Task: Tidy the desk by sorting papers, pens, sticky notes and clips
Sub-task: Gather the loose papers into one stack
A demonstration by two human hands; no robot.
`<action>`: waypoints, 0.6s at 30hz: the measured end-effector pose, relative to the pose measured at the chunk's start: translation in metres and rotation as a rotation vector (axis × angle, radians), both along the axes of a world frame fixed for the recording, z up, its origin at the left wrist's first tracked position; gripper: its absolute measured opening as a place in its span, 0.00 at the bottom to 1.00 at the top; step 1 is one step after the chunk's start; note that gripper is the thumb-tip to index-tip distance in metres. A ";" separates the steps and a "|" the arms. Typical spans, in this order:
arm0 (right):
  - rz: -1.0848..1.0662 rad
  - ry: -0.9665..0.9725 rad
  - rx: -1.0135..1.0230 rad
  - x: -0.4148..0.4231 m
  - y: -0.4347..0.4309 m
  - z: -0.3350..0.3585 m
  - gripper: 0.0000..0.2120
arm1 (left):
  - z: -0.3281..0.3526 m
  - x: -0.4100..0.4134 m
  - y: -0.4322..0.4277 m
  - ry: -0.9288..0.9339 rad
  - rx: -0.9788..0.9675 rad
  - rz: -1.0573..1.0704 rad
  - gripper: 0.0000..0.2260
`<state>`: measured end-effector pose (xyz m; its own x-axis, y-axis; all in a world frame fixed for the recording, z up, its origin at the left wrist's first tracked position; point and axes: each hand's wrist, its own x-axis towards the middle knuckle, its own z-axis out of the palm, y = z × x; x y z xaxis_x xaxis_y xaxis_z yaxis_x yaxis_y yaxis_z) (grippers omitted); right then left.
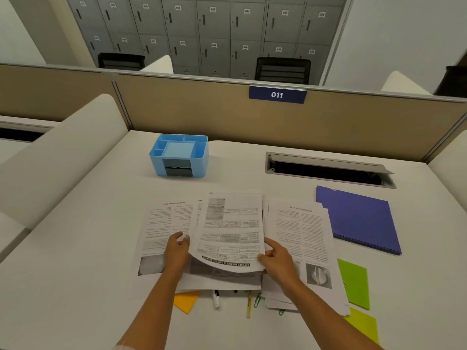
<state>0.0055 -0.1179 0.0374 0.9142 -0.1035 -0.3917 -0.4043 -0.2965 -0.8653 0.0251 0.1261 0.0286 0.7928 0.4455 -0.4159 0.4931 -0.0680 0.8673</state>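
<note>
Spreading across the tabletop (75,274), the papers (300,231) fan out either side of the left hand (177,251) and right hand (276,258), which both pinch the top sheet (230,223) by its edges, near edge bowed. Yank it up and I reckon the loose pages underneath slide, dragging the pens (249,306) and clips (257,300) poking out just behind the hands.

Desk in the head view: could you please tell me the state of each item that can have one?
blue organiser: upright, compartments look empty.
cable hatch: lid open.
purple binder: closed, flat.
centre sheet: near edge lifted and curved, held by both hands.
left hand: grips the sheet's left edge.
right hand: pinches its near right corner.
yellow pen: partly under the papers.
orange sticky note: partly under the papers.
</note>
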 end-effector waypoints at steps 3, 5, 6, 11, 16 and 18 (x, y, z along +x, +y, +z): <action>0.069 -0.014 -0.071 -0.009 0.005 -0.002 0.25 | 0.004 -0.001 -0.002 -0.016 -0.079 -0.027 0.11; 0.112 -0.011 -0.117 -0.013 0.007 -0.003 0.26 | 0.007 -0.003 -0.004 -0.025 -0.127 -0.041 0.08; 0.133 -0.004 -0.136 -0.015 0.007 -0.003 0.26 | 0.007 -0.004 -0.004 -0.033 -0.148 -0.055 0.06; 0.177 0.014 -0.171 -0.022 0.007 -0.004 0.25 | 0.006 -0.009 0.000 -0.034 -0.044 -0.217 0.09; 0.179 0.017 -0.193 -0.023 0.014 0.000 0.24 | 0.011 -0.014 0.008 -0.110 -0.072 -0.119 0.12; 0.221 -0.017 -0.213 -0.021 0.021 0.003 0.23 | 0.012 -0.016 0.016 -0.106 -0.109 -0.053 0.13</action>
<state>-0.0160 -0.0966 0.0409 0.9300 0.0207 -0.3670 -0.2957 -0.5509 -0.7805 0.0095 0.1418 0.0401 0.8561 0.3584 -0.3724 0.3970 0.0053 0.9178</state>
